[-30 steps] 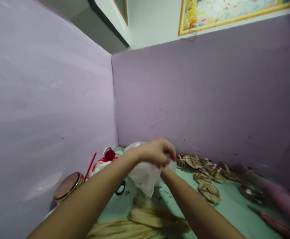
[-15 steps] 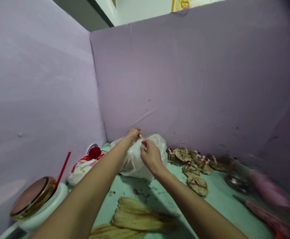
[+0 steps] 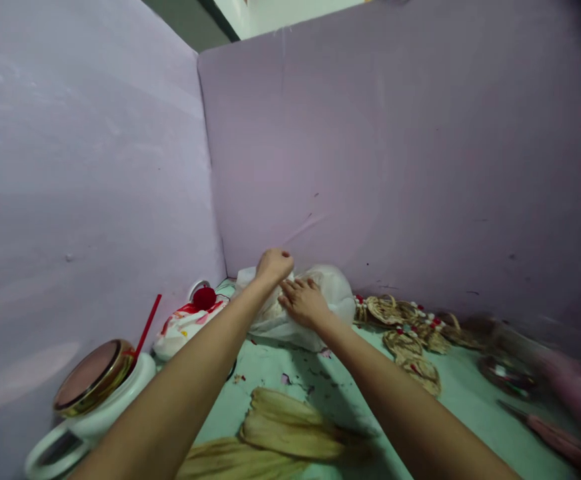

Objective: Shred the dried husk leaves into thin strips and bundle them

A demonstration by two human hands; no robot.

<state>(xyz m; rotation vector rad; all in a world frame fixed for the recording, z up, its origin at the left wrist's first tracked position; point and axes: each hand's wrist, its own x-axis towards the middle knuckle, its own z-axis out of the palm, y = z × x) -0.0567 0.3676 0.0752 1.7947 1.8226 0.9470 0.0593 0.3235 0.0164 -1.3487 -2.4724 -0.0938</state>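
Note:
A translucent white plastic bag point(image 3: 338, 293) lies bunched against the back wall, with something pale inside. My left hand point(image 3: 274, 265) is closed at the bag's top, its fingers curled over the gathered plastic and partly hidden. Just to the right, my right hand point(image 3: 304, 301) rests on the bag with its fingers stretched out and spread. Dried yellowish husks point(image 3: 290, 427) lie on the green surface in front of my arms.
Woven straw pieces with red and white beads point(image 3: 410, 327) sit right of the bag. Scissors point(image 3: 545, 430) lie at far right. On the left are a white cup point(image 3: 143, 373), a gold-rimmed round lid point(image 3: 90, 377), a red ball of yarn point(image 3: 204, 298) and a white-and-red bag point(image 3: 183, 333).
My right hand has opened from a pinch and spread over the bag. My left hand has risen slightly and turned into a fist. The view has shifted a little left.

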